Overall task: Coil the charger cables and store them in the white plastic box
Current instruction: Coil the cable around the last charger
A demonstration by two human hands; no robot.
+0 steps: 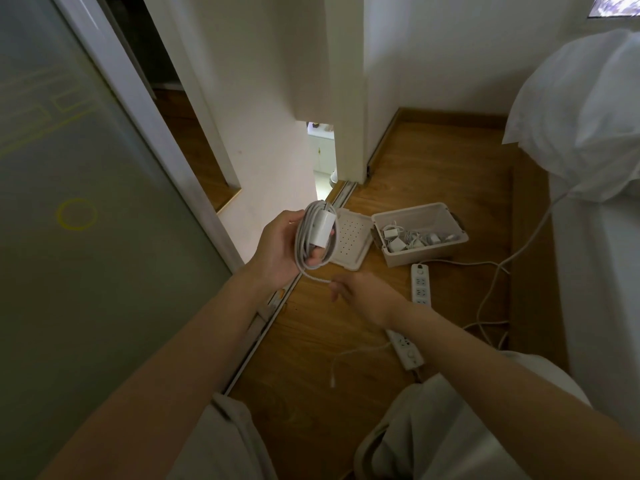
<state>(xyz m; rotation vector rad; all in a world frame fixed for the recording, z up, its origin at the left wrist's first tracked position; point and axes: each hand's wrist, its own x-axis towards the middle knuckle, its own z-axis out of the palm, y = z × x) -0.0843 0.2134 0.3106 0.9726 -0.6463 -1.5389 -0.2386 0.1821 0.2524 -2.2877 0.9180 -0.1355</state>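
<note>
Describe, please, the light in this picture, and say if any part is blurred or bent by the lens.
Head view: dim, warm light, brightest through the lit gap ahead; head view: the left hand and its coiled cable are sharp, while the right hand looks slightly smeared; head view: the wide lens stretches the left forearm toward the bottom corner.

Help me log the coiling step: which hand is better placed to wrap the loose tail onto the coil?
Right. The right hand is at the loose tail, just below the coiled charger cable, which the left hand is busy gripping with its adapter.
</note>
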